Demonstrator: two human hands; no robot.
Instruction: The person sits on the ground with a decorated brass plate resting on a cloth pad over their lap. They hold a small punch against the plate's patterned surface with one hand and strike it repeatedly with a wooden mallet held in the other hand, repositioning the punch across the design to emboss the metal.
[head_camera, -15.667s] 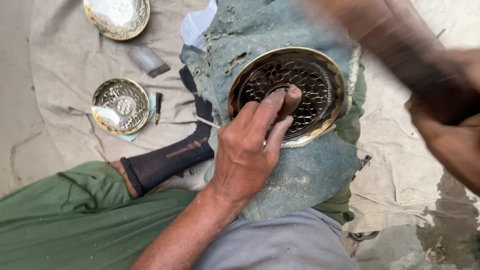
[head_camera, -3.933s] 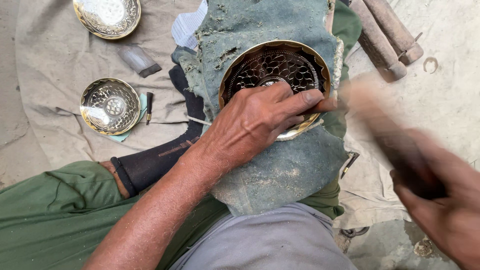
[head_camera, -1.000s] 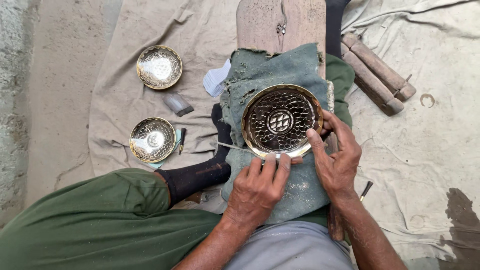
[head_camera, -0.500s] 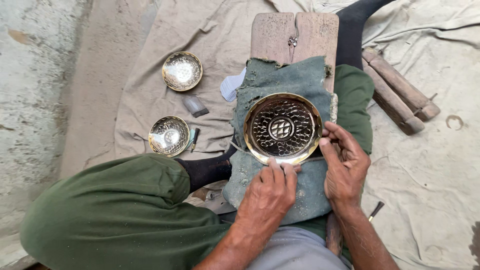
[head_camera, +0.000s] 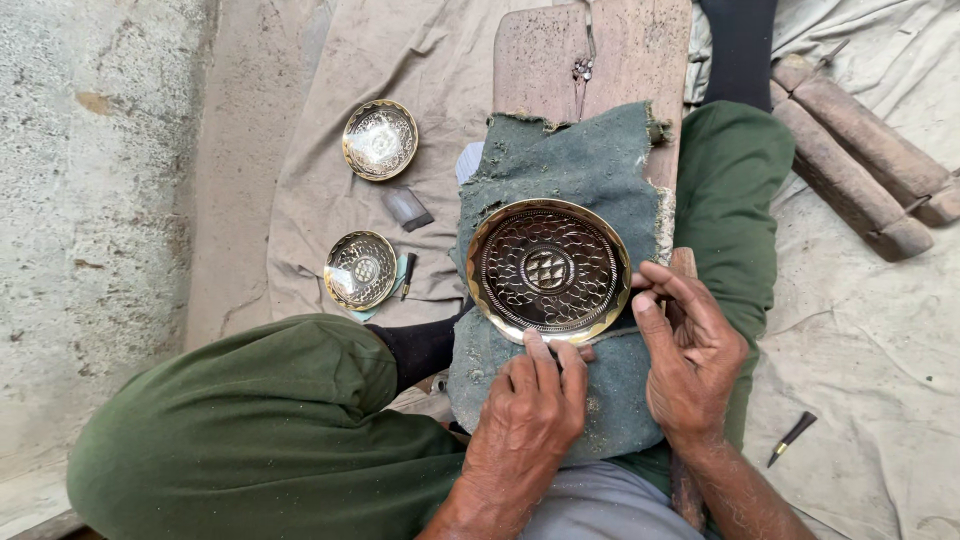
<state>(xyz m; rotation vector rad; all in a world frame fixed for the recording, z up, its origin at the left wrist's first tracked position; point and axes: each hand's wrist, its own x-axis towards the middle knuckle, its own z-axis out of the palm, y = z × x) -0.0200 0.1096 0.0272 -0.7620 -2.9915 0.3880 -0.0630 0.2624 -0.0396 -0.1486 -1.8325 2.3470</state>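
Under the hands (head_camera: 610, 385), brass plate's (head_camera: 547, 270) rim hides.

Head camera, steeply downward, close

The engraved brass plate (head_camera: 547, 270) gleams glossy; the green felt pad (head_camera: 570, 180) under it looks rough and frayed, the wooden board (head_camera: 620, 50) worn matt.

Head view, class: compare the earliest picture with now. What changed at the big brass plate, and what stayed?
The right hand came down from its blurred swing to the big brass plate rim. The left hand slid off the plate's centre to its near edge. The plate stays on the green cloth; two small brass bowls remain.
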